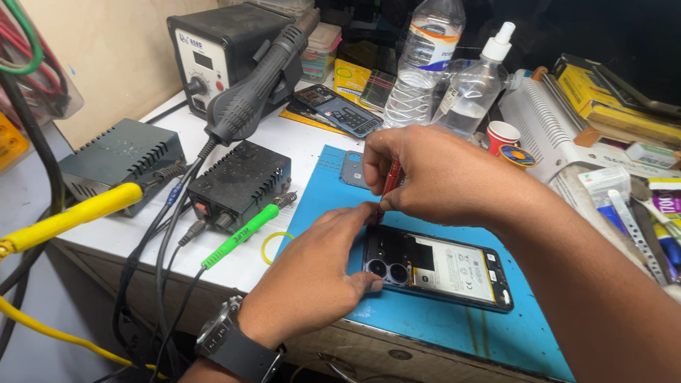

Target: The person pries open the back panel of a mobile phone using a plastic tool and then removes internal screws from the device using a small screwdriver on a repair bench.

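Observation:
An opened smartphone (454, 273) lies back-up on a blue work mat (440, 330), with its battery and two camera lenses showing. My left hand (316, 273) rests on the phone's top left corner, thumb by the lenses, and steadies it. My right hand (440, 174) is closed around a red-handled screwdriver (391, 179), held upright with its tip at the phone's upper edge near my left fingertips. A grey metal cover plate (352, 170) lies on the mat just behind the hands.
Left of the mat stand a black box (237, 181), a grey box (120, 156) and a hot air station (213, 53) with its handpiece (259, 85). Behind are another phone (340, 110), two bottles (425, 60) and a small red cup (502, 133). Cluttered tools lie at right.

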